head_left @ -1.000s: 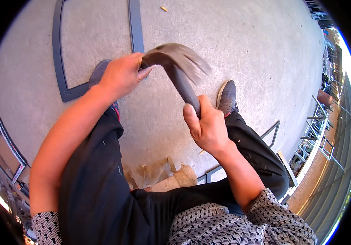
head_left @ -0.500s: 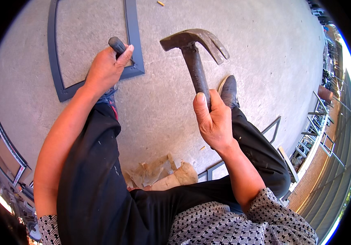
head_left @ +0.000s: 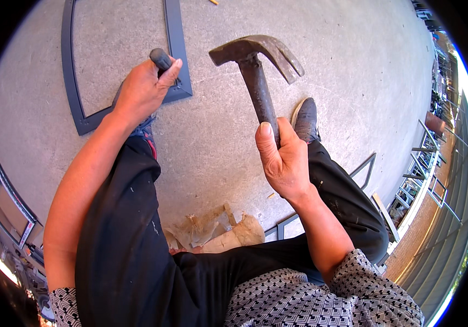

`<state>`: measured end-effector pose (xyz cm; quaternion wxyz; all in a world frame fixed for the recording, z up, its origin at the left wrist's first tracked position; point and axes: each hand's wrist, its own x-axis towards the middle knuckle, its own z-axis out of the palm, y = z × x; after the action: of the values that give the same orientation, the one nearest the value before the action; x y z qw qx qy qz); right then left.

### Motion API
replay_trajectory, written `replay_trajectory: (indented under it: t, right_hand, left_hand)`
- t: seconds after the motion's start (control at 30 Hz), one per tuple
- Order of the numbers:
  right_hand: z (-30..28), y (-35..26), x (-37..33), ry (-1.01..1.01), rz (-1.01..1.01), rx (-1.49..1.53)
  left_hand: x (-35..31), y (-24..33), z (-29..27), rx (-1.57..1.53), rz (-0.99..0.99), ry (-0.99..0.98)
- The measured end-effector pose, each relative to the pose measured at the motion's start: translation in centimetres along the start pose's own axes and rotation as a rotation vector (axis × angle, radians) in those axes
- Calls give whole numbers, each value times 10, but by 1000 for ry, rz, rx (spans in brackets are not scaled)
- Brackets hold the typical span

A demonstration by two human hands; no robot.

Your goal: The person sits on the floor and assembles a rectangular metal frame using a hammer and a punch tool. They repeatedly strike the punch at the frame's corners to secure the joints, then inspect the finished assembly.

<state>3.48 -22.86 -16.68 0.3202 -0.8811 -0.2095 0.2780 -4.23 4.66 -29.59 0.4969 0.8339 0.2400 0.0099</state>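
Note:
My left hand [head_left: 142, 91] is closed around the dark, ribbed handle of a screwdriver [head_left: 160, 58], held over the near right corner of a grey metal frame [head_left: 179, 60]. A thin dark shaft shows beside my thumb; its tip is hard to make out at the corner joint. The frame lies flat on the concrete floor, and its far end runs out of view. My right hand [head_left: 286, 161] grips a worn claw hammer [head_left: 258, 87] by its dark handle. The hammer head is raised, apart from the screwdriver, with its claw pointing right.
My left shoe [head_left: 144, 129] is at the frame's near rail; my right shoe [head_left: 306, 119] rests on the floor. Torn brown cardboard [head_left: 239, 232] lies below me. Smaller grey frames [head_left: 363, 169] lie at right, with metal racks [head_left: 421, 163] beyond. Another frame [head_left: 13, 204] stands at far left.
My left hand and the screwdriver's handle have shifted slightly right. The hammer has moved a little up and left, still in my right hand.

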Motion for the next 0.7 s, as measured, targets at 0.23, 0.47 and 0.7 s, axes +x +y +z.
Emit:
replay_trajectory:
  t: [0.23, 0.47, 0.7]
  right_hand:
    - [0, -6, 0, -6, 0, 23]
    - [-10, -32, 0, 26, -112, 80]
    - [-18, -44, -1, 89, -401, 272]
  left_hand:
    - [0, 4, 2, 26, -29, -34]
    - [-2, 14, 3, 90, 4, -71]
    - [-3, 16, 5, 61, 152, -43]
